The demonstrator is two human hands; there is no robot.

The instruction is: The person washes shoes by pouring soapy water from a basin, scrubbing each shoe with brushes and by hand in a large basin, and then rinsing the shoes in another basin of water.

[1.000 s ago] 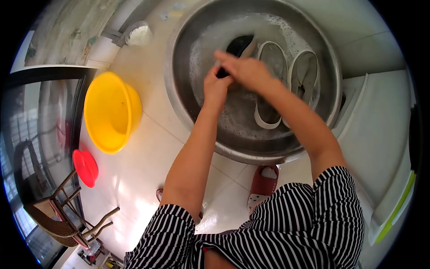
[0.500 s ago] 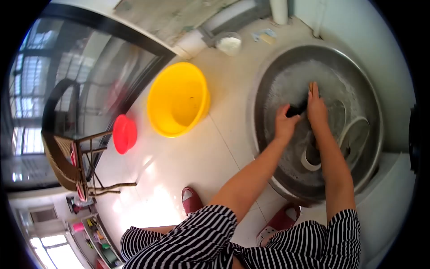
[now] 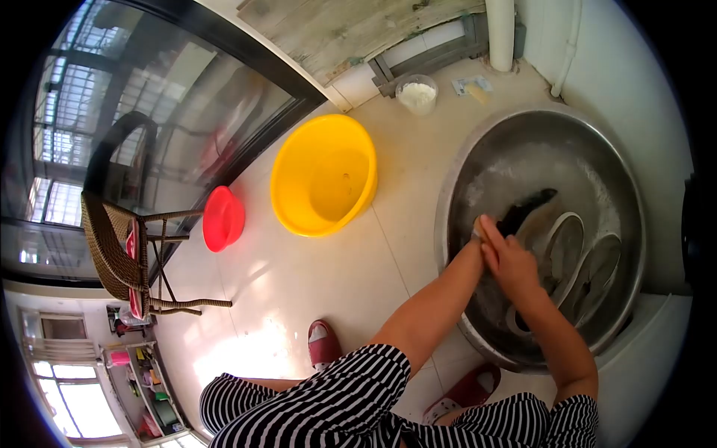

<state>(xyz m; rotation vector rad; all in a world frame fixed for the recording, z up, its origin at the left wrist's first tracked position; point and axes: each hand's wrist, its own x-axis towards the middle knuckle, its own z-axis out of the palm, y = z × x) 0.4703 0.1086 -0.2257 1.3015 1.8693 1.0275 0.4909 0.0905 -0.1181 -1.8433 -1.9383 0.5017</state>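
My left hand (image 3: 476, 237) is partly covered by my right one. It grips the near end of a black shoe (image 3: 529, 210), whose narrow far end points away over the cloudy water. My right hand (image 3: 514, 263) is closed with its fingers across the left hand; a sliver of a tan brush (image 3: 479, 223) shows at its fingertips. Both hands are inside a large round metal basin (image 3: 457, 160). Other shoes with pale rims lie in the water to the right, one (image 3: 565, 250) beside another (image 3: 600, 272).
On the tiled floor to the left stand a yellow tub (image 3: 361, 145) and a red basin (image 3: 231, 220). Behind is a clear tub of white powder (image 3: 417, 95), next to a small packet (image 3: 469, 84). A wicker chair (image 3: 112, 243) stands by the glass door. A wall borders the right.
My right hand has drawn back toward me and to the left, over my left hand. The black shoe now stretches out beyond both hands. The view has tilted slightly.
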